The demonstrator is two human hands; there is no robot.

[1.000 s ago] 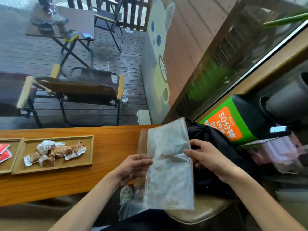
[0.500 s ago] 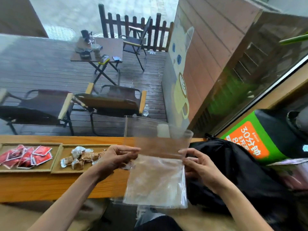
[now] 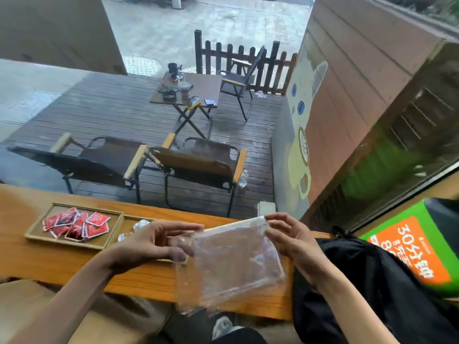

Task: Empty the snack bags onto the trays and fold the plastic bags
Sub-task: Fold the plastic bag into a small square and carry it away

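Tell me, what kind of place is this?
Probably a café: a long wooden counter faces a window onto a wet plank deck with dark folding chairs, a small folding table, and a coffee-cup mural on the wall.

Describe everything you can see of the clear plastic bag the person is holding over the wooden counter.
The clear plastic bag is transparent, thin, glossy film, creased and apparently empty. It looks doubled over into a rough rectangle, tilted, its upper edge toward the window. It hangs over the orange-brown wooden counter; whether it touches it is unclear. The left hand grips its left edge and the right hand pinches its upper right corner.
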